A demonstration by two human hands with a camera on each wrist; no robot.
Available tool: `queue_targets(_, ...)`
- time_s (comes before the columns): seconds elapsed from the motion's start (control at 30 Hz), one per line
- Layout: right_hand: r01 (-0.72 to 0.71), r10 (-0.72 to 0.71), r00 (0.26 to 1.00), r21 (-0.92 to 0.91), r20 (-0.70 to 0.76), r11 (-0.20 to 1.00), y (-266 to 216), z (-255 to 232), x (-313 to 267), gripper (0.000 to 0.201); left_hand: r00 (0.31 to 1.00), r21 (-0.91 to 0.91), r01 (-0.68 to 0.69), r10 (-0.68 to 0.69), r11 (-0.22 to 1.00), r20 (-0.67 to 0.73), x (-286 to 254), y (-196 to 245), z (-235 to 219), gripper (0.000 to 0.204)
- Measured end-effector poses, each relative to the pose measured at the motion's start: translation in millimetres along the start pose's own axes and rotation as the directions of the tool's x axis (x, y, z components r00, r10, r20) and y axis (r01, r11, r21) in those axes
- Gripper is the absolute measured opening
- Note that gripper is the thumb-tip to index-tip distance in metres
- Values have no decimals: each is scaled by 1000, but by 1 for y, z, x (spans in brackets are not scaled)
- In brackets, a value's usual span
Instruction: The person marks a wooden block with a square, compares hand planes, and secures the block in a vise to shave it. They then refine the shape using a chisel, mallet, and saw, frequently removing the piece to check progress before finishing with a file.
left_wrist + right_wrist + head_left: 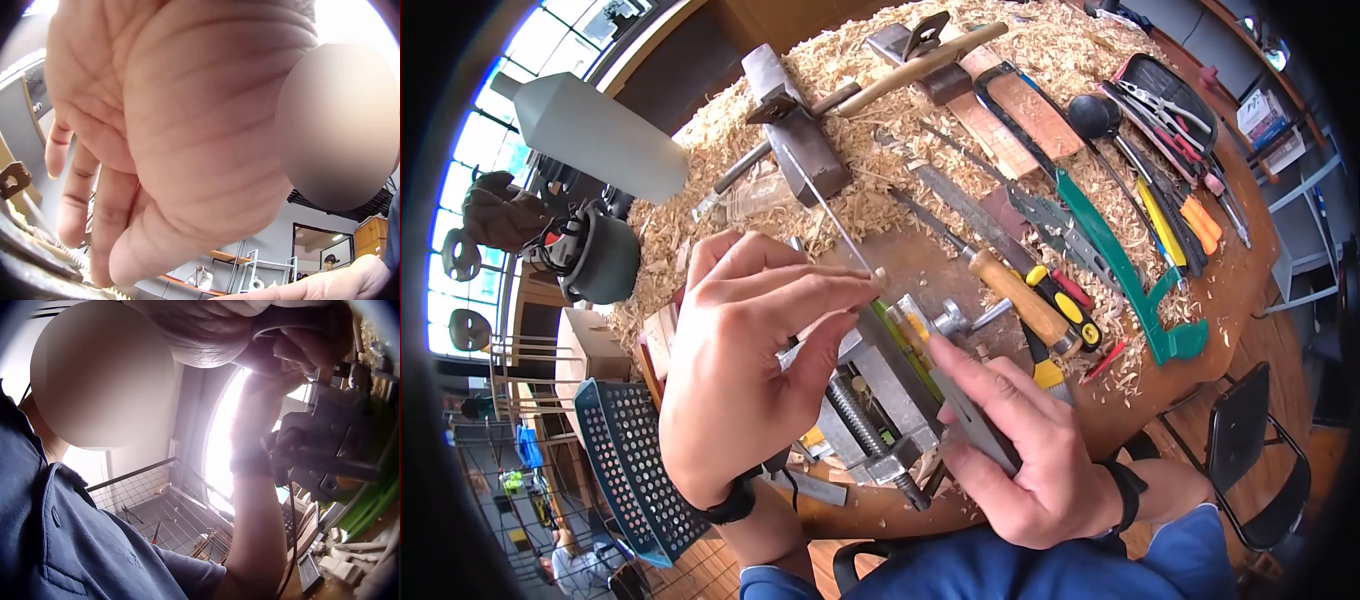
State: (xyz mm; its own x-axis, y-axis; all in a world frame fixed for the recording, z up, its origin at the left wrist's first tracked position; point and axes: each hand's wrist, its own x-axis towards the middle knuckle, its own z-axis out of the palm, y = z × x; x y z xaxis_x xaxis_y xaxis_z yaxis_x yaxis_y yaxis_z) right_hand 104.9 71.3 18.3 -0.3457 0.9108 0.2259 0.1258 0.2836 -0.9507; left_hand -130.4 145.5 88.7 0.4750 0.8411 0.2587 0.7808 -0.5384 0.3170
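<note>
In the head view, a metal vise (pixel 850 385) stands with a green strip (pixel 923 372) between its jaws. My left hand (pixel 745 350) reaches over the vise with fingers fairly straight, their tips beside the end of a thin metal rod (pixel 828 208); whether they touch it is unclear. My right hand (pixel 1030 450) grips a flat grey metal tool (pixel 975 425), its index finger stretched along it toward a small yellowish piece by the strip. The left wrist view shows the left palm (pixel 187 125) and the thumb near the fingertips. The vise (pixel 331 444) looks dark in the right wrist view.
Wood shavings (pixel 850 120) cover much of the bench. Planes (pixel 805 150), a wooden-handled chisel (pixel 1025 300), a green-handled saw (pixel 1110 240) and a tool pouch (pixel 1165 95) lie across it. A white bottle (pixel 600 135) and perforated blue basket (pixel 640 470) are at left.
</note>
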Motion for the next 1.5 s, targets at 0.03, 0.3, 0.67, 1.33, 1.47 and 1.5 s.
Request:
queue_targets(0.03,-7,7,1000,4,4,1000,0,-1,1,69,1000,-15,11,-11,1000,25,-1,0,-1,23)
queue_targets(0.3,-149,132,986,179,103,972,-2,-1,-4,72,999,12,-20,19,1000,41,-7,-1,-2,33)
queue_targets(0.67,-382,346,924,316,165,869,-22,-6,4,68,998,-10,-47,47,999,37,-13,0,-2,38)
queue_targets(1.33,-346,286,934,341,214,874,-11,-11,-1,60,999,61,9,-11,998,36,-12,16,-1,38)
queue_targets(1.47,-350,290,931,316,221,882,-10,-12,-1,60,998,78,-2,-3,997,55,-10,14,2,30)
queue_targets(1.5,-348,289,932,316,220,883,-11,-13,-1,60,999,118,-39,36,992,20,-10,11,4,27)
